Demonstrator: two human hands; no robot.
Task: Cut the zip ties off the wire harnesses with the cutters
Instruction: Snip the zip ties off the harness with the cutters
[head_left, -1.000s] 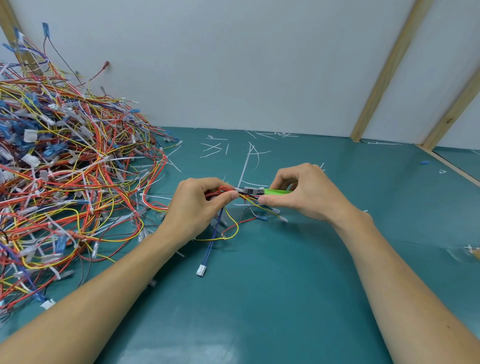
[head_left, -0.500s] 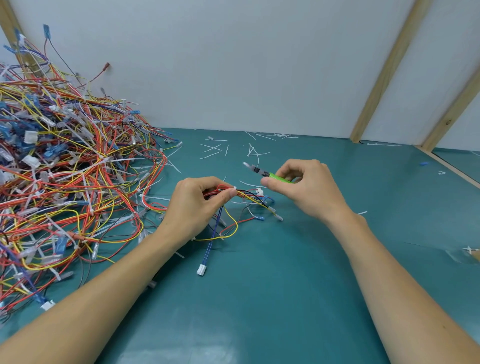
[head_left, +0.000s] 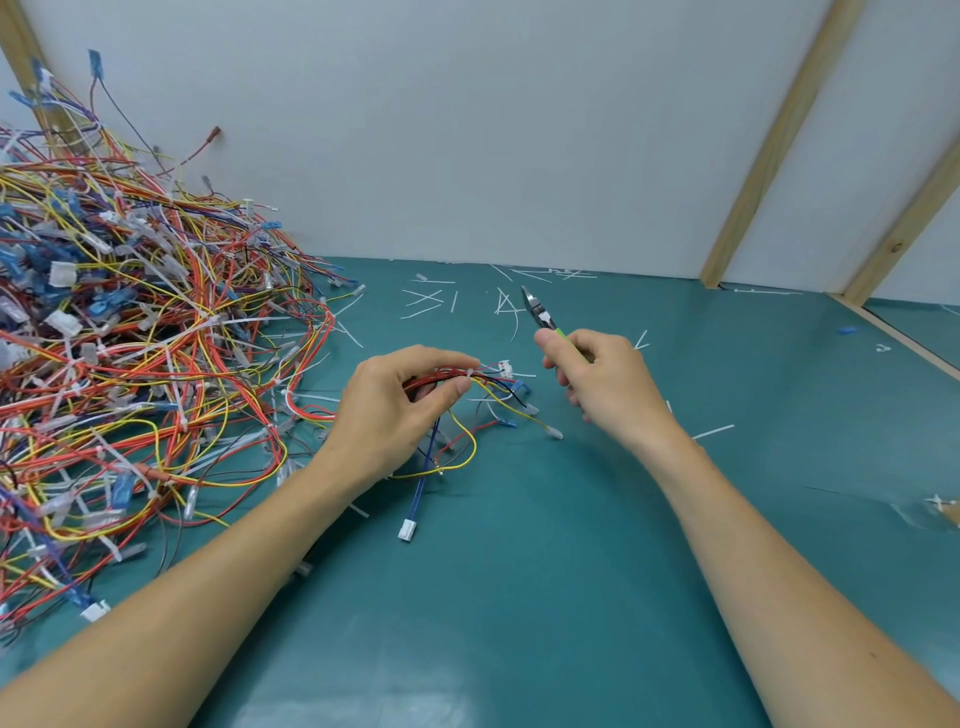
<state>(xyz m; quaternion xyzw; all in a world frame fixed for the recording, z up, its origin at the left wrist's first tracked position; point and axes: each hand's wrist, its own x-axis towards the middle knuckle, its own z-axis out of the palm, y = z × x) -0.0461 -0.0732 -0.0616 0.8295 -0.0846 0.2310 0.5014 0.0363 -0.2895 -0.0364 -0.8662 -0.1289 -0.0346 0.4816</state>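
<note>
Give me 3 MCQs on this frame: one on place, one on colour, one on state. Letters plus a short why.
1. Where is the big wire pile?
A. left of the mat
B. right of the mat
C. under the right hand

2. What colour is the cutters' handle?
A. red
B. green
C. black

3. What is the left hand doing?
A. lying flat on the mat
B. pinching a harness
C. holding the cutters

Answers:
1 A: the pile fills the left side of the mat.
2 B: green shows on the cutters above the right hand.
3 B: thumb and fingers pinch the harness; the right hand grips the cutters.
</note>
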